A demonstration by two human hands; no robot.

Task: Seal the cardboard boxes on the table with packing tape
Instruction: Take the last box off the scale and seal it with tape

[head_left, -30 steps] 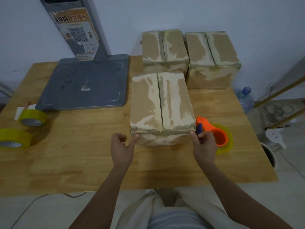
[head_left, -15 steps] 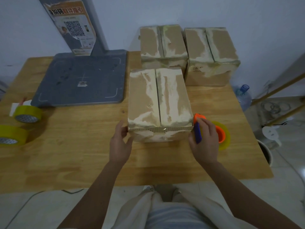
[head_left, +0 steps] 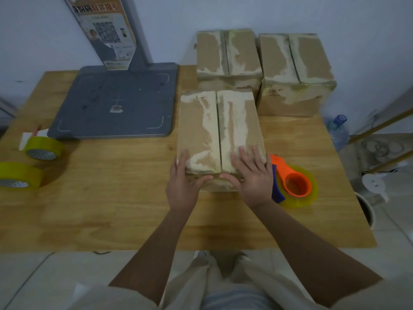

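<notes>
From my remote seat I read the wooden table (head_left: 134,209) left to right; at nine o'clock two yellow tape rolls lie flat, the nearer roll (head_left: 19,176) cut off by the left edge, the farther roll (head_left: 42,148) with a white scrap behind it that I cannot identify; at eleven o'clock a grey base plate (head_left: 116,104) carries a tilted post (head_left: 111,30) with a printed label, its top cropped by the frame; just past centre sits the near cardboard box (head_left: 220,135), flaps closed, seam running away from me, its near face mostly hidden behind both hands; the left hand (head_left: 183,186) holds the near left corner, fingers lying together up the left edge, thumb stretched along the front rim; the right hand (head_left: 252,175) lies flat on the right flap, fingers straight and slightly spread, thumb reaching leftward along the front rim until it nearly meets the other thumb; whether tape lies under them I cannot tell; at twelve and one o'clock two more boxes, the back-left box (head_left: 228,59) and the back-right box (head_left: 295,74), stand side by side against the wall; at three o'clock the orange tape dispenser (head_left: 292,182) rests on the table just beside the right hand, its blue part half hidden by the wrist; beyond the table edge a blue water bottle (head_left: 338,130) shows only in part.
</notes>
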